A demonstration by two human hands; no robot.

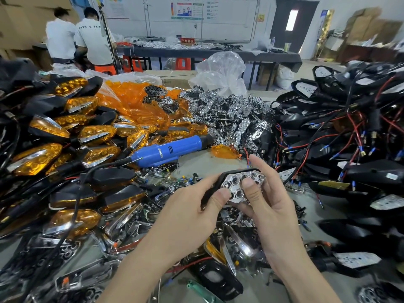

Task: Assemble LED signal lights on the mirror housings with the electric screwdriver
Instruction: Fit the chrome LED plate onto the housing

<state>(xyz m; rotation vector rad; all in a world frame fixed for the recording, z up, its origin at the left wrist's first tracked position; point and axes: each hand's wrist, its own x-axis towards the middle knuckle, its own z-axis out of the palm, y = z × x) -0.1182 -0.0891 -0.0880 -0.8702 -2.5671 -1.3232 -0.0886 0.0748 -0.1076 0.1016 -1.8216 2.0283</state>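
Finished units point(43, 154): amber-lensed housings heaped at far left, closing off that side of the counter.
Amber lenses point(131, 99): loose stock at the back, well apart from the hands.
Electric screwdriver point(168, 149): blue, lying untouched up and to the left of the hands. Its long axis runs from the cabled tail at near left to the bit end at far right. The grip lies nearer the left hand; the bit end comes near the right fingertips.
Counter point(192, 166): a grey strip shows between screwdriver and hands, strewn with small parts. It is judged the one free lane for a reach.
Left hand point(192, 206): fingers curled under the housing's near-left end, thumb pressed on the chrome face.
Mirror housing point(216, 185): black, gripped by both hands above the counter. Its long axis runs roughly left to right, rising toward the far right.
LED reflector point(242, 184): chrome honeycomb plate set in the housing's face, under both thumbs. Whether it is fully seated cannot be told.
Reflector stock point(247, 123): chrome plates heaped beyond the hands.
Right hand point(273, 197): wrapped round the housing's right end, thumb beside the left thumb.
Wired housings point(349, 127): black shells with red and black leads, heaped at right, leaving little room on that side.
Coming move: one hand must let go to fetch the driver. The left looks the better placed.
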